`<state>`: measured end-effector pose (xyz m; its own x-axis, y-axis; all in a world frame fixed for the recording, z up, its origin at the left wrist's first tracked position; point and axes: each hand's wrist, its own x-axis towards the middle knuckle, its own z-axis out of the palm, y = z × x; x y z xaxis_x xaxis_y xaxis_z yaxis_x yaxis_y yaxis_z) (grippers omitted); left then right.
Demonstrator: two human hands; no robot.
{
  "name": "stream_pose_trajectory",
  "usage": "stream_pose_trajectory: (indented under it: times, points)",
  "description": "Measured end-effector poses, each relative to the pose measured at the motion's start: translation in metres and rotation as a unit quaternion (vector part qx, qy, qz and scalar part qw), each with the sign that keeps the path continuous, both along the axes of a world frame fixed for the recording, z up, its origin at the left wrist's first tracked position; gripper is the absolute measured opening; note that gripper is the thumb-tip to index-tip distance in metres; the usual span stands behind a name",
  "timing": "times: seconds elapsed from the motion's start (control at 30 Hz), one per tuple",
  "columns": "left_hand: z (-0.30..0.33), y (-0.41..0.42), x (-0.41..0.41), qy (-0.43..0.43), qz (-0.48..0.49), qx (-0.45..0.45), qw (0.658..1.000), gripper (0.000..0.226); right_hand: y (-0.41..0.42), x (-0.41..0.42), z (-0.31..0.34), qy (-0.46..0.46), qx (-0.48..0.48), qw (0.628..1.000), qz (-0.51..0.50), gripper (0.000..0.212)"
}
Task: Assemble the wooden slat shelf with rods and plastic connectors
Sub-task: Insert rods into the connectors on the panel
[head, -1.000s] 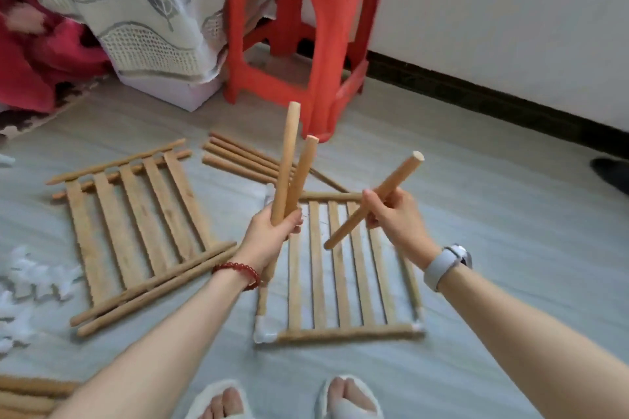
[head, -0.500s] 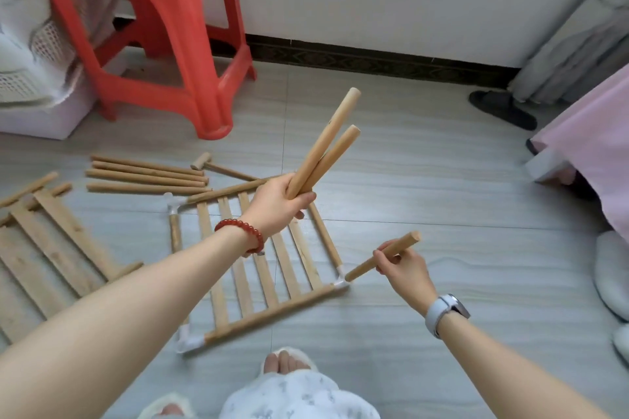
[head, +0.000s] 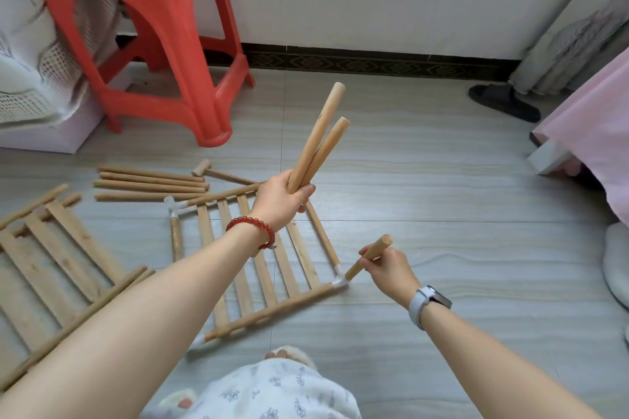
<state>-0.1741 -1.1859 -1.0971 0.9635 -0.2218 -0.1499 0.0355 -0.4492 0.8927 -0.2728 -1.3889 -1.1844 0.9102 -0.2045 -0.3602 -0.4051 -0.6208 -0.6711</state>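
**A:** Wooden rod (head: 368, 257) first, since it's nearest: the right hand (head: 388, 269) pinches it between thumb and fingers near its upper end, and its lower tip sits at the white corner connector (head: 340, 284) of the slat panel (head: 258, 258). Whether the tip has entered the socket, I can't tell.

**B:** How would you seat it well?

**A:** I'd bring the rod in line with the socket before pressing. It leans away from the panel now, and pushing at that slant would likely jam it or lever the corner up off the floor (head: 425, 197).

**B:** And the other hand?

**A:** The left hand (head: 280, 196) hangs above the panel's far edge, fist wrapped tight round two spare rods (head: 318, 146) that fan up and away. Pressing the panel flat would mean setting those down.

**B:** Room to work?

**A:** Right of the panel the floor is bare as far as the pink cloth (head: 592, 146). Left of it lies a second slat panel (head: 51, 258); beyond its far left corner, a row of loose rods (head: 149, 184) and a small wooden mallet (head: 212, 172). Further still, the red stool (head: 146, 44) stands clear of any swing.
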Motion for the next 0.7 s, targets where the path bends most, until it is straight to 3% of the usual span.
stream_pose_trajectory:
  times: [0.2,0.4,0.53,0.6,0.7]
  points:
    - [-0.001,0.003,0.000,0.026,-0.007,-0.020,0.999,0.013,-0.008,0.003,-0.009,0.016,-0.015,1.000,0.022,0.009]
    - [0.011,0.017,0.002,0.056,0.004,-0.062,0.996,0.008,0.006,0.004,-0.008,0.142,-0.070,0.987,0.039,0.036]
    - [0.026,0.034,-0.002,0.052,0.004,-0.085,0.995,0.010,0.038,0.012,0.024,0.279,0.065,0.958,-0.025,0.036]
    - [0.032,0.044,-0.005,0.047,0.001,-0.086,0.995,0.010,0.057,0.025,0.047,0.214,0.168,0.961,-0.038,0.034]
    - [0.036,0.063,-0.009,0.067,-0.026,-0.081,0.994,0.017,0.083,0.054,0.084,0.027,0.324,0.944,-0.054,0.024]
